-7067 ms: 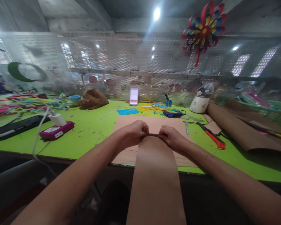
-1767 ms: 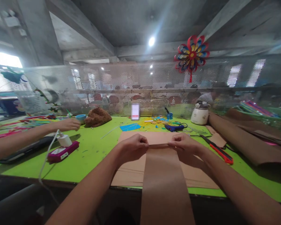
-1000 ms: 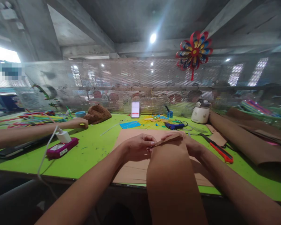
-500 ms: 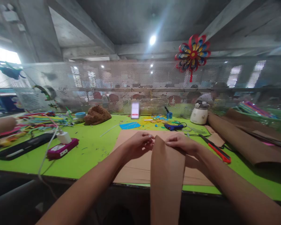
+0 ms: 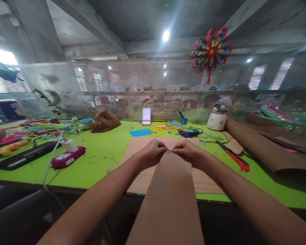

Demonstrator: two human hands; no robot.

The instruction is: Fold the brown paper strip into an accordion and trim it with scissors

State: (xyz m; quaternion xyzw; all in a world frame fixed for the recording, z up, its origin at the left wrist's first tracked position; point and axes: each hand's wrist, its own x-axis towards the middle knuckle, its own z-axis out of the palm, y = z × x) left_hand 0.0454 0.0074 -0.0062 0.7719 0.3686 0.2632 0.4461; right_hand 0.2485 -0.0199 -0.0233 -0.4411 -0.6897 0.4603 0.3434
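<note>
A long strip of brown foam sheet or card [image 5: 169, 197] runs from the table toward me and hangs over the front edge. Its far end is pinched between the fingertips of my left hand [image 5: 154, 152] and my right hand [image 5: 187, 151], which sit close together. Both hands are closed on that end, one at each side. Beneath them, a larger light-brown sheet [image 5: 140, 182] lies flat on the green table.
Right of my arm lie a red utility knife [image 5: 238, 160] and a brown roll [image 5: 260, 149]. Ahead are a blue glue gun [image 5: 188, 133], blue scrap [image 5: 140, 132], a phone [image 5: 146, 116] and a white bottle [image 5: 216, 118]. A purple power strip [image 5: 68, 157] with a cable is left.
My left hand has come onto the strip's end beside my right hand. The strip has turned its broad face upward and looks wider. Another person's arm at far left has drawn back.
</note>
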